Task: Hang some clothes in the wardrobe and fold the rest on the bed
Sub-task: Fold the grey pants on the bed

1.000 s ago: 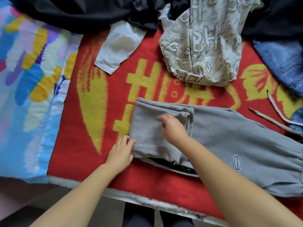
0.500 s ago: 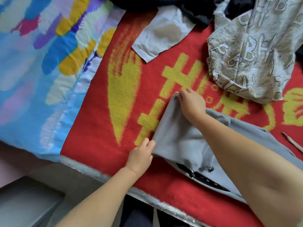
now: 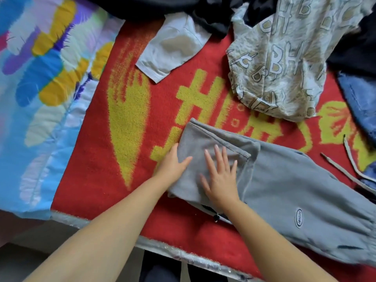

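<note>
Grey fleece sweatpants [image 3: 284, 190] lie on the red-and-yellow blanket [image 3: 126, 159] of the bed, one end folded over; half a second ago the right hand gripped that fold's far corner. Beyond the sweatpants sit a cream letter-print shirt [image 3: 284, 58] and blue jeans [image 3: 360, 98]. Left hand [image 3: 173, 165] and right hand [image 3: 221, 178] now press flat, fingers spread, on the fold.

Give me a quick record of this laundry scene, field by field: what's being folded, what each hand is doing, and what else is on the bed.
item being folded: grey sweatpants, one end folded over
left hand: flat on the folded end's left edge
right hand: flat, fingers spread, pressing the fold
surface: red blanket
other clothes: printed shirt, white sleeve, jeans, dark clothes
</note>
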The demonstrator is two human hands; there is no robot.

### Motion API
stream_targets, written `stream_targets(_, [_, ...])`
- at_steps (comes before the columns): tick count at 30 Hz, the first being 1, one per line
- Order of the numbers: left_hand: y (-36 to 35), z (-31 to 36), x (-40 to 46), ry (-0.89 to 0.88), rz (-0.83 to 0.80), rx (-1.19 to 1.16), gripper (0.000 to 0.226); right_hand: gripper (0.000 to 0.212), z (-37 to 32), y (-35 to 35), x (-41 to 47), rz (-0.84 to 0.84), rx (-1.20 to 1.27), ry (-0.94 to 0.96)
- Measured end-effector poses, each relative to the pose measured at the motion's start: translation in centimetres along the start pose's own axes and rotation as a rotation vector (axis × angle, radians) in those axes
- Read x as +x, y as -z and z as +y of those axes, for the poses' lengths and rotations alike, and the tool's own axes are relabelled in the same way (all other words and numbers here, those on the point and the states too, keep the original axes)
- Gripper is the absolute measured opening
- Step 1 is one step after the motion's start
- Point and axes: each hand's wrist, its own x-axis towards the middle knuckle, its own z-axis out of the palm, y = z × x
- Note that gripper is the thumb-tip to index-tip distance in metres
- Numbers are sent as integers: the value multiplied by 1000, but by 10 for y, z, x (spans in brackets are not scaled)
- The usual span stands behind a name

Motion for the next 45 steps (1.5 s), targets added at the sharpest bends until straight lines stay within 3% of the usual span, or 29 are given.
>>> stream_targets(3, [-14, 6, 7, 65, 18, 28, 53, 74, 40, -18, -31, -298, -116, -166])
stream_targets(7, [-14, 9, -6, 1, 79, -77, 40, 67, 54, -3, -29, -311, -14, -175])
stream_targets(10, [-17, 35, -31, -161, 138, -156, 29, 68, 43, 24, -25, -226, 506, -288])
stream_targets(12, [-26, 64, -54, -254, 77, -141, 28, 74, 36, 50, -28, -128, 979, -337])
stream_targets(14, [-43, 94, -77, -328, -52, -32, 43, 76, 34, 75, -34, -56, 1192, -323])
stream_targets(17, [-88, 135, -112, -447, -251, 126, 73, 38, 57, 102, -49, 162, 1115, -343])
stream_targets(20, [-139, 159, -139, -463, -423, 48, 68, 24, 114, 114, -72, 397, 1048, -547])
stream_targets(23, [-175, 159, -145, -502, -281, 80, 48, 20, 187, 108, -103, 431, 969, -663])
stream_targets(26, [-195, 138, -130, -483, -102, 332, 54, 39, 247, 88, -121, 354, 891, -756])
stream_targets(28, [-204, 114, -119, -352, -180, 662, 66, 66, 263, 71, -125, 261, 779, -752])
stream_targets(30, [-212, 93, -113, -273, -272, 811, 73, 77, 258, 50, -130, 188, 556, -633])
stream_targets(32, [-218, 83, -108, -288, -279, 708, 78, 77, 241, 27, -135, 15, 331, -473])
stream_targets(35, [-223, 85, -100, -323, -115, 368, 74, 73, 227, 9, -137, -201, 148, -390])
stream_targets(39, [-212, 113, -64, -71, -41, -60, 72, 71, 209, 16, -136, -106, 224, -385])
stream_targets(43, [-195, 151, -17, 9, -167, 32, 34, 66, 165, 11, -156, -76, 402, 33])
stream_targets(45, [-189, 162, -6, 59, -231, -5, 29, 60, 155, 8, -155, -42, 384, -22])
